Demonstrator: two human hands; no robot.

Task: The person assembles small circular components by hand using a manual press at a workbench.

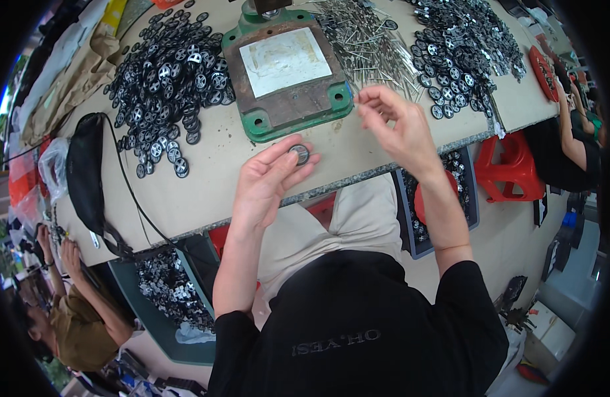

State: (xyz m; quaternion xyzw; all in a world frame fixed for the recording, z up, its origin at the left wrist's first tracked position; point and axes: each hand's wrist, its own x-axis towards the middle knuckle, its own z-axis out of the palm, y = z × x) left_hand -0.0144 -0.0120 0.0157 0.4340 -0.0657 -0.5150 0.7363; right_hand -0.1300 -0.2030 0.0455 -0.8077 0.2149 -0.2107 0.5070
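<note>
My left hand is raised just off the table's near edge, thumb and fingers pinching a small round black wheel with a silvery face. To its right, my right hand hovers beside the front right corner of a green bench press base. Its thumb and forefinger are drawn together; whatever thin thing lies between them is too small to make out. Beyond that hand, many thin metal pins lie in a loose heap. A pale plate covers the middle of the press base.
Heaped black wheels lie left of the press, and more wheels lie right. A black pouch with a cord rests at left. Below the table stand a green bin, a grey crate and a red stool. People work at both sides.
</note>
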